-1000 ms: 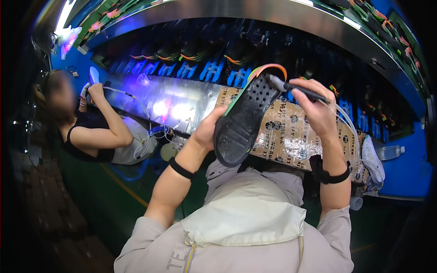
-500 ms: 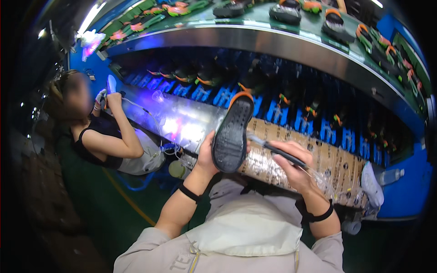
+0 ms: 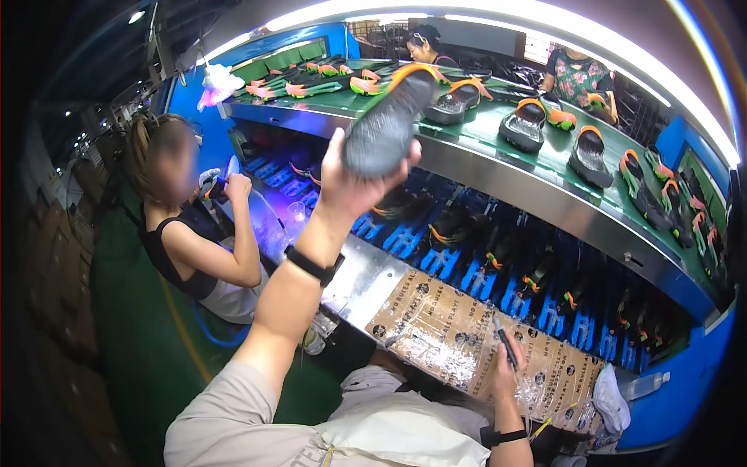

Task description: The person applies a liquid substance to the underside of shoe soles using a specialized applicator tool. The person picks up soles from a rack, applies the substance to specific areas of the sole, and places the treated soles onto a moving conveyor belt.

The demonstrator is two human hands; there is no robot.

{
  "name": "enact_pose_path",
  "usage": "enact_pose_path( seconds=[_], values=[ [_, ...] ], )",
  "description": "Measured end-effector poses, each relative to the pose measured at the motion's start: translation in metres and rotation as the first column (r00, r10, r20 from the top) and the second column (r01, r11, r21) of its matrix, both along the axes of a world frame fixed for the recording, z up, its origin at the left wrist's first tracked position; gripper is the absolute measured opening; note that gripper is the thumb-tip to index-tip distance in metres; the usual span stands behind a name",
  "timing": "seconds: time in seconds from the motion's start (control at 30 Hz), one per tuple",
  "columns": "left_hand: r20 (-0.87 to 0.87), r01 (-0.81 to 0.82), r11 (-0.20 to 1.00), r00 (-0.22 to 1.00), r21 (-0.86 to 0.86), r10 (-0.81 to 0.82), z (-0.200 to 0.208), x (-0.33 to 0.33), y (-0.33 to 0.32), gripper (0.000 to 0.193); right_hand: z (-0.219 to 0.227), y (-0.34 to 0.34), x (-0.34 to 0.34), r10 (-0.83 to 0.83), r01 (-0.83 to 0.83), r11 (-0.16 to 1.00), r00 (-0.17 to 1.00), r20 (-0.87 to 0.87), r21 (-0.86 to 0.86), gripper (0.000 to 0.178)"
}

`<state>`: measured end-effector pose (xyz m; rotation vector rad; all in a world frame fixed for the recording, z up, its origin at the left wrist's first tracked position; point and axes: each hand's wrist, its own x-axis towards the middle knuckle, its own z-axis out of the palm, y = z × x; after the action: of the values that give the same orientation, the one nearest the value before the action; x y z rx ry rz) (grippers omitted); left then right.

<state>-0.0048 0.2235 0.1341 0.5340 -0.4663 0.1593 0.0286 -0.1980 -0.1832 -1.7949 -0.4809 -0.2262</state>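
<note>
The person's left hand (image 3: 352,191) holds up a black shoe sole with an orange-edged top (image 3: 383,132), its fingers curled around the sides, in front of a long green conveyor belt (image 3: 556,149); whether it touches the belt is unclear. The right hand (image 3: 507,375), lower down, pinches a slim black-handled tool with a pale tip (image 3: 507,347) between its fingers, over a surface covered in printed brown cardboard under shiny clear film (image 3: 436,331). Bare silver metal (image 3: 354,286) continues leftward. A white shoe-shaped object (image 3: 611,401) and a clear plastic bottle (image 3: 646,385) lie at the right end. Rows of blue holders (image 3: 440,267) sit beneath the belt, which carries orange-and-black shoe parts (image 3: 523,128). A co-worker in a black top (image 3: 204,253) sits at left; two more people stand beyond. Bright strip lights (image 3: 545,14) curve overhead; the floor is green (image 3: 132,311).
</note>
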Motion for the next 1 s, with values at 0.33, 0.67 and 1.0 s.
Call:
enact_pose_path(
  seconds=[0.33,0.67,1.0],
  values=[
    [0.55,-0.708,-0.483,-0.158,0.516,0.82,0.007,0.035,0.101,0.055,-0.03,0.012,-0.008,0.07,-0.07,0.997,0.998,0.002,0.04,0.033],
    [0.513,-0.072,-0.568,0.533,0.82,0.673,0.069,0.105,0.147,0.084,-0.024,0.014,-0.008,0.065,-0.066,0.998,0.996,-0.054,-0.005,0.033],
    [0.704,-0.112,-0.696,0.176,0.709,0.688,0.076,0.158,0.258,0.046,-0.021,0.02,-0.009,0.067,-0.071,0.997,0.991,-0.119,-0.03,0.031]
  ],
)
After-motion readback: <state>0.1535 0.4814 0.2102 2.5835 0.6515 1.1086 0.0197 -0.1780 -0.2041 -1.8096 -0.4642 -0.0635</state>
